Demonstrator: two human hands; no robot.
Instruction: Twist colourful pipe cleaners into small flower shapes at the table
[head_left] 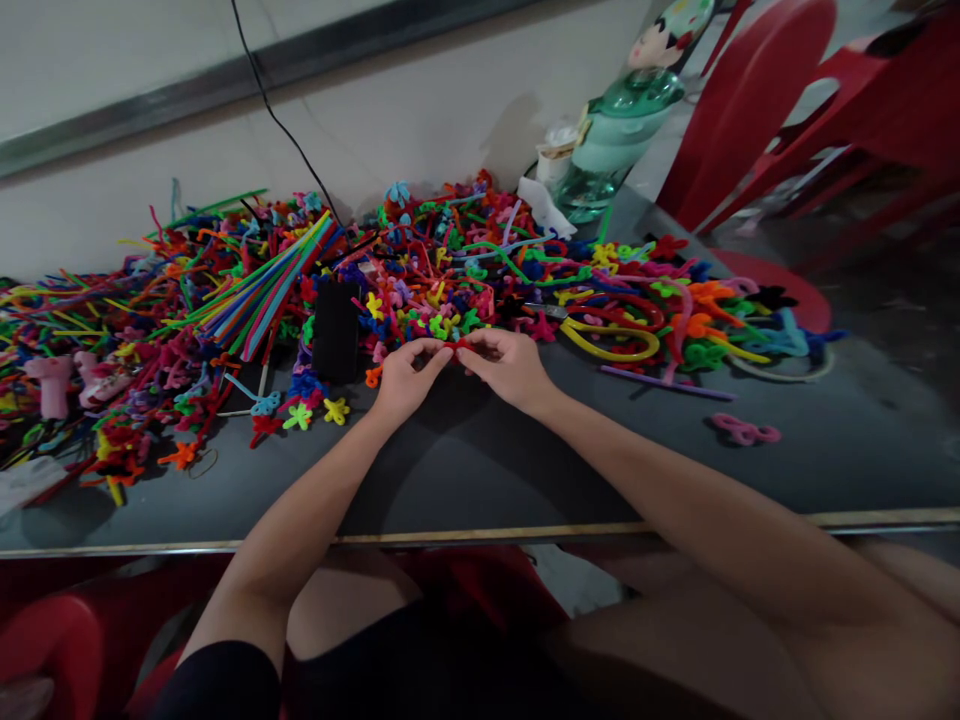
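My left hand [409, 380] and my right hand [511, 368] meet over the near middle of the table, thumbs and fingers pinched together. Between the fingertips is a small red pipe cleaner piece [462, 345], mostly covered by the fingers, so its shape is unclear. Just beyond the hands lies a heap of colourful pipe cleaners [427, 260], many twisted into small flower shapes. A black phone-like slab [335, 330] lies left of my left hand. To the right of my right hand are scissors [611, 352] with yellow handles.
A bundle of straight pipe cleaners [262, 290] leans on the heap at left. A purple stick [667, 383] and a pink twisted piece [745, 430] lie at right. A green clear bottle [619, 150] stands at the back, near red chairs [750, 100]. The table edge [480, 537] runs beneath my forearms.
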